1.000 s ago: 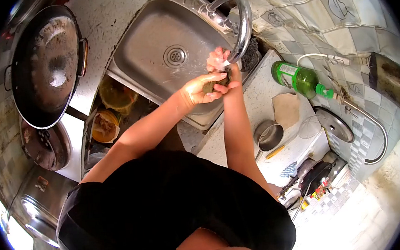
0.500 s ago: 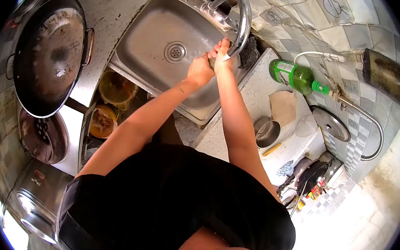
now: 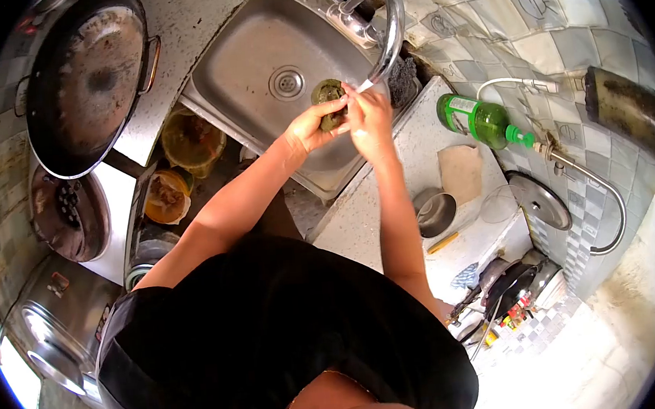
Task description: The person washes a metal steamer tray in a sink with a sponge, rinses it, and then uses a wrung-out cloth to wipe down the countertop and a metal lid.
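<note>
Over the sink (image 3: 236, 65), my left hand (image 3: 312, 129) grips a round olive-green object (image 3: 326, 93) with a mottled, darker middle; its exact kind I cannot make out. My right hand (image 3: 371, 124) is closed at the object's right side, fingers bent against its edge, and their tips are partly hidden. The curved chrome faucet (image 3: 398, 30) arches above the right hand, its spout end just over the knuckles. A dark scouring pad (image 3: 404, 81) lies at the sink's right corner, behind the right hand.
A large wok (image 3: 91, 85) stands on the left counter. To the right are a green soap bottle (image 3: 482, 121), a metal bowl (image 3: 436, 211), a yellow-handled knife (image 3: 443, 242) and a pot lid (image 3: 540, 201). Below the left counter sits an orange tub (image 3: 167, 198).
Both hands have moved left and slightly down, away from the faucet. The round object, mostly hidden between the hands before, now shows its face. My right hand has shifted to its right edge.
</note>
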`<action>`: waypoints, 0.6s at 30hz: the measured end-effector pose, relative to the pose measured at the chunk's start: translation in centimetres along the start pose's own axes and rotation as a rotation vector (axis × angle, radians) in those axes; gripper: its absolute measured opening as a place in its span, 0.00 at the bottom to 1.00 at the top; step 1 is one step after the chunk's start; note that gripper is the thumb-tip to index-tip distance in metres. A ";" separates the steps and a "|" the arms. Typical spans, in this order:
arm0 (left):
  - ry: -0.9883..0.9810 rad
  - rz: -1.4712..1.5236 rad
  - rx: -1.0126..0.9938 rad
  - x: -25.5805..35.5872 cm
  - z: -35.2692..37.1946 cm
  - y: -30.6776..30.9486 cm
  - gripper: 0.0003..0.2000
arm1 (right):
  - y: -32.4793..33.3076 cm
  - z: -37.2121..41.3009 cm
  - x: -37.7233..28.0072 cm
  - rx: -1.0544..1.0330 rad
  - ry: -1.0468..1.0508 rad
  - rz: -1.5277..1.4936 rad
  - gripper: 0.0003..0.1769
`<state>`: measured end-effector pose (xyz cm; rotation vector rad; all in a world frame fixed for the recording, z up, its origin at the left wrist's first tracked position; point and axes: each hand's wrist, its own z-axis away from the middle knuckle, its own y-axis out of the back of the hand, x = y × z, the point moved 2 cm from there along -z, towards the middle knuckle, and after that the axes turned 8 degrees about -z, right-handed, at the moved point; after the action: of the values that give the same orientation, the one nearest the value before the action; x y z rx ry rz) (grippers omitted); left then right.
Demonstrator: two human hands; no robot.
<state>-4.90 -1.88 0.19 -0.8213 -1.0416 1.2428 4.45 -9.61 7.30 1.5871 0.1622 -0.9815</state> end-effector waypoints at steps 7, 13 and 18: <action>0.359 -0.126 -0.087 -1.3 -0.2 -2.5 0.06 | 0.5 -2.7 1.0 -0.482 -0.328 -1.566 0.18; 0.408 -0.599 0.084 -0.4 -1.7 -3.9 0.08 | 0.1 -4.0 2.8 -0.232 -0.216 -1.147 0.10; 0.133 -1.296 0.394 -0.7 -5.3 -2.9 0.10 | -0.9 -5.3 4.9 0.208 -0.527 -0.904 0.18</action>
<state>1.04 -2.75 0.94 0.1510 -0.8891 0.2308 9.64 -6.77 3.05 1.3695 0.4385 -2.1397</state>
